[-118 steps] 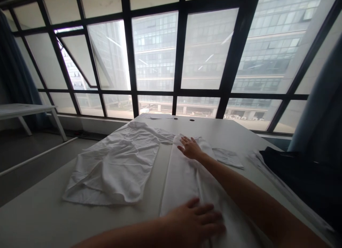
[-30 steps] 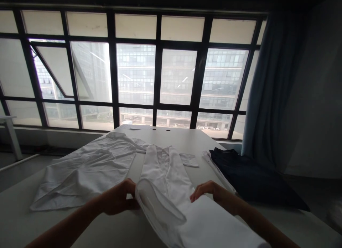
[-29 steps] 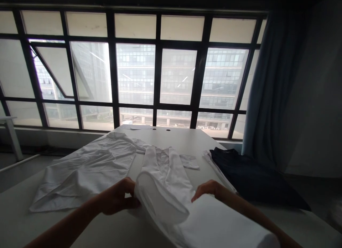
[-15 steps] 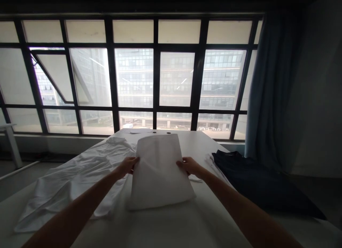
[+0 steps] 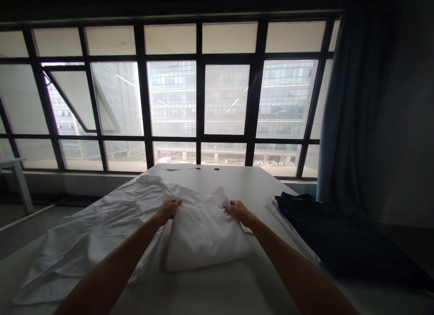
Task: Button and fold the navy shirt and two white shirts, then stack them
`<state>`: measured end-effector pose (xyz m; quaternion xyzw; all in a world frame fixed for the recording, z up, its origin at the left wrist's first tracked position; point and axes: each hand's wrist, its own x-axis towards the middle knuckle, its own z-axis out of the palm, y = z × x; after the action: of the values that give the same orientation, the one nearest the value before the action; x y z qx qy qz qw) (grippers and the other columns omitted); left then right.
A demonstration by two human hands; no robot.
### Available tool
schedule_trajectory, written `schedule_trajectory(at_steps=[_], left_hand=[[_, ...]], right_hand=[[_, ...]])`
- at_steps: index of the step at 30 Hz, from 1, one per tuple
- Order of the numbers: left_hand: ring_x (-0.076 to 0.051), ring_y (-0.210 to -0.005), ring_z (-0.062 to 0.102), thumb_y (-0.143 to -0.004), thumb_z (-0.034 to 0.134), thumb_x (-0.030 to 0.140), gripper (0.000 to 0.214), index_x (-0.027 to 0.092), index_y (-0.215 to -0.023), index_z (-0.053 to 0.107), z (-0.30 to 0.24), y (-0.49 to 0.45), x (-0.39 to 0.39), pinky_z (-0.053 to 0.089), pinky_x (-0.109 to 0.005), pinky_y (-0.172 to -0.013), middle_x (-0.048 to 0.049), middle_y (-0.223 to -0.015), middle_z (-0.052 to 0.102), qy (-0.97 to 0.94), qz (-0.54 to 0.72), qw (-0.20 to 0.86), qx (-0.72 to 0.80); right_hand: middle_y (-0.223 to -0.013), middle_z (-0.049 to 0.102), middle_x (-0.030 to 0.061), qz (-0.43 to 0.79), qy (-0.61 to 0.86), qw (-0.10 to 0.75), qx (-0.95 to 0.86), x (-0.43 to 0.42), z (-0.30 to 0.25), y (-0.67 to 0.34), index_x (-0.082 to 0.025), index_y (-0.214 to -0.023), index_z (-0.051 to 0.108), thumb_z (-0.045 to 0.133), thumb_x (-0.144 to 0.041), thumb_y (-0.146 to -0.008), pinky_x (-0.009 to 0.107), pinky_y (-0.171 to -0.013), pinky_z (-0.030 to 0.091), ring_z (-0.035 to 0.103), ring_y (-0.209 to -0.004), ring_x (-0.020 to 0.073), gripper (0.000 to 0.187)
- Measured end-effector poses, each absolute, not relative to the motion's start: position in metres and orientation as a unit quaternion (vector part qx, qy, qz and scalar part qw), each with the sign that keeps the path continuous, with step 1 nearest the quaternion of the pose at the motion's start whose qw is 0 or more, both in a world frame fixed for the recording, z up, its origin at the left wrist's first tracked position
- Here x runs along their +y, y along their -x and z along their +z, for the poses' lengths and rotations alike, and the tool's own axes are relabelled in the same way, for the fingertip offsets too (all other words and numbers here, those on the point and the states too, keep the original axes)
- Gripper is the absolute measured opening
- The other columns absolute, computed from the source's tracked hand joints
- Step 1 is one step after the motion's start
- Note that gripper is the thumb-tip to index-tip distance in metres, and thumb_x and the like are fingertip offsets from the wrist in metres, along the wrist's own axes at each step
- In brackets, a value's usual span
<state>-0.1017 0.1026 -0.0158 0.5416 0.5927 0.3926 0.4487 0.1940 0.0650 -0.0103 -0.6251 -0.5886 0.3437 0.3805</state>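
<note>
In the frame's lower centre, my left hand (image 5: 172, 208) and right hand (image 5: 236, 210) pinch the folded white garment (image 5: 207, 236) by its sides; an uneven pull could skew its loose folds

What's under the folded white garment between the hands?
White table shows beyond and in front of the folded white garment; a bit of white cloth shows past its right edge, below the right hand. Directly underneath is covered; can't tell what's there.
</note>
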Motion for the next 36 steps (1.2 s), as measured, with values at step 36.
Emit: schedule_trajectory(at_steps=[36], left_hand=[[-0.007,-0.044,0.037,-0.059,0.074,0.059,0.079,0.012,-0.120,0.057,-0.013,0.132,-0.059,0.027,-0.021,-0.044,0.0092,-0.054,0.047,-0.667,0.270,0.468,0.513]], right_hand=[[-0.064,0.055,-0.0043,0.289,0.654,0.294,-0.634,-0.087,-0.018,-0.203,-0.013,-0.134,0.050,0.067,-0.023,-0.078,0.022,-0.054,0.038,0.051,-0.055,0.0113,0.059]])
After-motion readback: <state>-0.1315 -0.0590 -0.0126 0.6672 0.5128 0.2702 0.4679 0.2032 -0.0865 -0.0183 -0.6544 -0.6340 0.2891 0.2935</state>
